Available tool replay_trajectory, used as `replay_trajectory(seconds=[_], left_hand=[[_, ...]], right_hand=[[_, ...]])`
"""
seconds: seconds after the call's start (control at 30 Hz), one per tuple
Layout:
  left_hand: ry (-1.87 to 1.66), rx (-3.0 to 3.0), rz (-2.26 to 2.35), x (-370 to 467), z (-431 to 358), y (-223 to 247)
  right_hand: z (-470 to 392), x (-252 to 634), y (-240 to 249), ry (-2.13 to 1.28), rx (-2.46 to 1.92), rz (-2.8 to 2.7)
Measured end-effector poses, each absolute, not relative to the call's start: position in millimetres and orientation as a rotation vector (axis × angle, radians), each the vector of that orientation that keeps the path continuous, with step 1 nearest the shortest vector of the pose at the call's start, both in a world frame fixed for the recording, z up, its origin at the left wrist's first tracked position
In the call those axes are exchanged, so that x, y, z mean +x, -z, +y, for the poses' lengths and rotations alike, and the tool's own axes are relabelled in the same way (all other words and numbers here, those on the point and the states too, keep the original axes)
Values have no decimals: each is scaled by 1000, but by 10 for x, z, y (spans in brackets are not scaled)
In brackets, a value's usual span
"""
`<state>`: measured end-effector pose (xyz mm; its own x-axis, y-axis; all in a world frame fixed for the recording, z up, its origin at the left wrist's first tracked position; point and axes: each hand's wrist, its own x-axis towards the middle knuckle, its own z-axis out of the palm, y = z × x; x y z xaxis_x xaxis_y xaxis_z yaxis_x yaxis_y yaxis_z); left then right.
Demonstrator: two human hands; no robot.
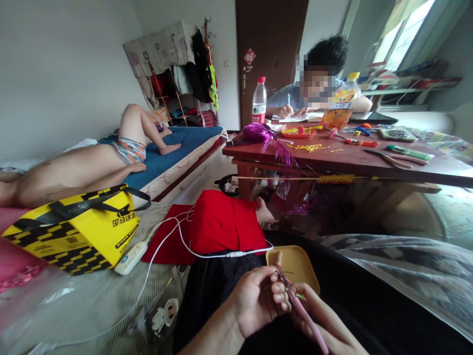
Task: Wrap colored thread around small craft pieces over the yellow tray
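Low in front of me, my right hand (318, 308) is closed around pink-handled pliers (308, 318), whose dark metal jaws point up and left. My left hand (254, 298) is closed right at the jaws, its thumb and fingers pinching together. What lies in that pinch is too small to make out. A small tan piece (274, 258) shows just beyond the fingertips, over a shallow yellow tray (303, 266). The tray rests on dark cloth by my lap. A thin greenish bit appears beside the pliers, partly hidden by the right fingers.
A red-brown table (266, 153) carries purple strands (258, 135), bottles, yellow pieces and more pliers (388, 158). A person (325, 64) writes behind it. Another person lies on the bed at left. A yellow bag (74, 231), white cable (177, 231) and red cloth (225, 222) are nearby.
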<state>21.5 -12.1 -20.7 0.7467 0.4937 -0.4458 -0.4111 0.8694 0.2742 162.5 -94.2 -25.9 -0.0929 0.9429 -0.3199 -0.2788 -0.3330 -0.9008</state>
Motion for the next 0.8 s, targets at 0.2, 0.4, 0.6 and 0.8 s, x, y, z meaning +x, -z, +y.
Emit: replay_trajectory(seconds=[0.2, 0.4, 0.6, 0.8], left_hand=[[-480, 154, 552, 223, -131, 198], [-479, 164, 567, 226, -125, 211], [-482, 169, 574, 224, -126, 205], [-485, 171, 579, 235, -122, 201]], right_hand=[[-967, 1641, 312, -1601, -1192, -841], [-962, 1637, 312, -1581, -1218, -870], [-950, 1634, 271, -1559, -1232, -900], [-938, 1627, 236, -1529, -1232, -940]])
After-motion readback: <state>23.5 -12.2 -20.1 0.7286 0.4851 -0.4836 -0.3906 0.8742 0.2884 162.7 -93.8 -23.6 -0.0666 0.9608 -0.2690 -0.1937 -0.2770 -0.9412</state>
